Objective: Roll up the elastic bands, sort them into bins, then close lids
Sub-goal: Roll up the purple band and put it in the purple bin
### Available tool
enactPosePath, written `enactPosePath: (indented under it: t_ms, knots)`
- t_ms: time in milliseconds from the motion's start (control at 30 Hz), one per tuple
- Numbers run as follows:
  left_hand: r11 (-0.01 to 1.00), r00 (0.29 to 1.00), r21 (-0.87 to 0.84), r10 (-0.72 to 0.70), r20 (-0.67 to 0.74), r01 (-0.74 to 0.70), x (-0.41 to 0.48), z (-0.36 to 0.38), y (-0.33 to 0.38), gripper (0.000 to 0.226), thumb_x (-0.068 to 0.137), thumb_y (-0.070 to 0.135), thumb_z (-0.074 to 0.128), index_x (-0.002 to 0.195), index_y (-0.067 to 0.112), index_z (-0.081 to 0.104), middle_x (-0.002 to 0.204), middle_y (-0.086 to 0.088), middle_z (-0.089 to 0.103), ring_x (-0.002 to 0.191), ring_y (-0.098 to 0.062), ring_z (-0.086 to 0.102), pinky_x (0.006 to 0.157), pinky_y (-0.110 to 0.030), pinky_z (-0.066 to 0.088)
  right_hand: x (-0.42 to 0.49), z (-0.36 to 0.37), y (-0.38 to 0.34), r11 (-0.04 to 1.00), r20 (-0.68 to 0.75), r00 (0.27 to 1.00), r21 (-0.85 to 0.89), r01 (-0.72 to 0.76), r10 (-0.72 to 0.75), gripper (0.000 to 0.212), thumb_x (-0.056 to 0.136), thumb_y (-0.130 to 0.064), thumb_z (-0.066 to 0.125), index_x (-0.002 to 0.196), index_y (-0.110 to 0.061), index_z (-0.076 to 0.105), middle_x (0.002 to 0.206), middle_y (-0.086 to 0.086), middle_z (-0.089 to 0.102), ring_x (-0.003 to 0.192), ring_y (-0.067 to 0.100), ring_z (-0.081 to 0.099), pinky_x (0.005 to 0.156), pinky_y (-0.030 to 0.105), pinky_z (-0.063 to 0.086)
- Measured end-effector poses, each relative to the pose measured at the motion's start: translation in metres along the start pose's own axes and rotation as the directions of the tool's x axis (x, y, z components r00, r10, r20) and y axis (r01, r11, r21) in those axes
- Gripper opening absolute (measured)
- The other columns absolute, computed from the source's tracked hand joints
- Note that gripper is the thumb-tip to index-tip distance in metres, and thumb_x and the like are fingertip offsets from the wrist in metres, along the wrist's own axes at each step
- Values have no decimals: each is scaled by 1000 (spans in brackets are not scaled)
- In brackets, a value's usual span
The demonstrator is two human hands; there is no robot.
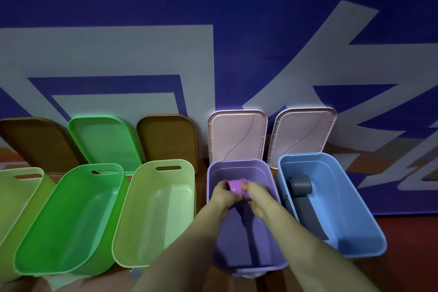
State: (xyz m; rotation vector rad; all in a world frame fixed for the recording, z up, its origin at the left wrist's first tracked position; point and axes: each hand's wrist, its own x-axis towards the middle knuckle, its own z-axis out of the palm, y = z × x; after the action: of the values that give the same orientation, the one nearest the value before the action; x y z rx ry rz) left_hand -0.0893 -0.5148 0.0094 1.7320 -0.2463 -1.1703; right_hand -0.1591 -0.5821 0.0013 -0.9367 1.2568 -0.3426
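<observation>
A person's two bare forearms are reaching forward over a purple bin [237, 161], fourth in a row of five open bins. The left hand [221, 194] and right hand [257, 197] are both curling their fingers round a pink elastic band [235, 186], which is wound into a fat roll, each gripping one end, likely to keep the coil from springing open. They are holding it just above the far end of the purple bin, seemingly the closest colour match. A darker strip is running down the bin floor beneath them; whether it is the band's loose tail or a shadow cannot be told. In the blue bin [355, 232] to the right, a grey band [301, 185] is lying partly rolled. Three green bins [71, 220] are sitting to the left. Lids [237, 135] are leaning upright against the wall behind, keeping every bin open for sorting.
</observation>
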Motion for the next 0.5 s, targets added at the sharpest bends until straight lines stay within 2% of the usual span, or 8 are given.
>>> enactPosePath:
  t_ms: [133,333,500]
  knots:
    - [999,999,-7,-43,-19,43,9,4,1,59,78,-15,62,133,-2,47,126,-24,57,112,-40,57,96,-47,49,13,1,5,999,-15,999,-31,-39,39,31,97,-12,49,123,5,52,112,24,60,109,39,58,99,48,46]
    - [997,996,-36,-76,-50,74,17,7,-2,55,77,-12,67,129,-5,50,124,-23,59,112,-39,59,98,-46,48,21,1,9,998,36,999,-46,-38,40,30,98,-12,47,123,3,54,115,24,61,101,36,59,85,40,49]
    - [995,994,26,-98,-41,99,19,7,-3,63,78,-1,72,135,1,45,133,-20,54,121,-37,53,105,-44,42,21,2,13,991,35,999,-127,-36,41,34,98,-21,50,125,0,55,118,22,62,108,36,58,95,42,48]
